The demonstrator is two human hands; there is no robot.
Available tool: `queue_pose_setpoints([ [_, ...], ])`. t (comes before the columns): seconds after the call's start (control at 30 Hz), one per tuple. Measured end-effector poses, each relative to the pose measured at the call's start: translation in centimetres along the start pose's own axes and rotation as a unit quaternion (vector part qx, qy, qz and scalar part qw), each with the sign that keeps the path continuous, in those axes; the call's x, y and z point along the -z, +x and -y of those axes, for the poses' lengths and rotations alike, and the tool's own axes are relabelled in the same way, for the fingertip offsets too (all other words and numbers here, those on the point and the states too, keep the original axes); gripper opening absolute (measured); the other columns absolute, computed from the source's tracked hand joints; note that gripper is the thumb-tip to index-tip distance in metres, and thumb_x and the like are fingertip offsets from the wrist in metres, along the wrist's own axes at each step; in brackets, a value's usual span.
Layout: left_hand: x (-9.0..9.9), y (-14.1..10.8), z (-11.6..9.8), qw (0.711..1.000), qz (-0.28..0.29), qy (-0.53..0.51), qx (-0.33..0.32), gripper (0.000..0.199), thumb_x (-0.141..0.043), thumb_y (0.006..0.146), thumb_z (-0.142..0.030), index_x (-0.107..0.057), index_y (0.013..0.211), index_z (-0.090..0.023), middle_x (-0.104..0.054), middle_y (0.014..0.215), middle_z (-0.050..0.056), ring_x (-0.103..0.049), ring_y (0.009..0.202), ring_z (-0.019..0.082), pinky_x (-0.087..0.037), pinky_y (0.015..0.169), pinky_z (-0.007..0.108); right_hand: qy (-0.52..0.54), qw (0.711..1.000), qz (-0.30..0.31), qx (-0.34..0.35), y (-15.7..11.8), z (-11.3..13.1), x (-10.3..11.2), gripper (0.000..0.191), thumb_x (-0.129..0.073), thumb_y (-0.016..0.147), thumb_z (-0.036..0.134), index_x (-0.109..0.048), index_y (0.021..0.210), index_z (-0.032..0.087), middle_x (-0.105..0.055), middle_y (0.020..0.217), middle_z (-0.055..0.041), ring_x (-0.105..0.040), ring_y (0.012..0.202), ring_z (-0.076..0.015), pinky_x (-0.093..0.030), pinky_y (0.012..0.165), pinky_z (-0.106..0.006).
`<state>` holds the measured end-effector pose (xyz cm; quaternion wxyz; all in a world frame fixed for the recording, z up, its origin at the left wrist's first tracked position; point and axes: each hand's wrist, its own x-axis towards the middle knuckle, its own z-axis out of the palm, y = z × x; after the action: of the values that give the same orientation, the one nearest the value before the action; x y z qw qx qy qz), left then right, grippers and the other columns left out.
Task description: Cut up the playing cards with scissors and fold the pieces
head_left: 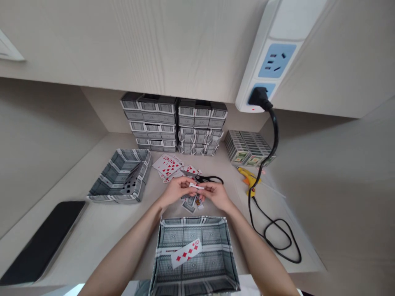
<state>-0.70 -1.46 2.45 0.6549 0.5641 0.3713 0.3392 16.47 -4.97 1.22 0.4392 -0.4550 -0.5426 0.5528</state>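
Between them, my left hand (178, 190) and my right hand (216, 195) pinch a small piece of playing card (196, 186), white with a bit of red. Below my fingers lie several cut card pieces (189, 204), some with grey patterned backs. Black-handled scissors (203, 178) rest just beyond my hands, their blades over loose red-suited playing cards (168, 165). Closest to me stands an open box made of cards (194, 230), with a cut strip of a nine of diamonds (186, 253) inside it.
At left stands another card box (114, 197) holding some cards, near a dark phone-like slab (43, 238). Stacked card boxes (151, 123) line the back beside packed card decks (249, 146). A yellow glue gun (251, 181) lies right; its black cord (275, 127) rises to a power strip (271, 61).
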Motion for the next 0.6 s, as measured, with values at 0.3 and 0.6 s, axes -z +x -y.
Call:
queue_pose_setpoints([
  [0.3,-0.5,-0.3,-0.4,0.999,-0.012,0.007,0.033,0.032,-0.074,0.057,-0.033,-0.063,0.077,-0.011,-0.066,0.056,0.002,-0.062,0.050,0.013,-0.052,0.051,0.022,0.000,1.000,0.018,-0.020,0.0,0.2,0.1,0.030,-0.066,0.066,0.041,-0.065,0.078,0.014,-0.058,0.050,0.0025,-0.052,0.041,-0.0095,-0.044,0.044,-0.022],
  [0.6,-0.1,0.2,0.4,0.999,-0.015,0.014,0.048,0.034,-0.074,0.055,-0.036,-0.063,0.076,-0.011,-0.066,0.055,0.002,-0.061,0.048,0.013,-0.051,0.048,0.022,-0.336,0.932,-0.028,0.132,-0.3,-0.5,0.3,0.023,-0.063,0.071,0.024,-0.066,0.094,0.019,-0.066,0.081,-0.0050,-0.059,0.062,-0.0133,-0.046,0.058,-0.024],
])
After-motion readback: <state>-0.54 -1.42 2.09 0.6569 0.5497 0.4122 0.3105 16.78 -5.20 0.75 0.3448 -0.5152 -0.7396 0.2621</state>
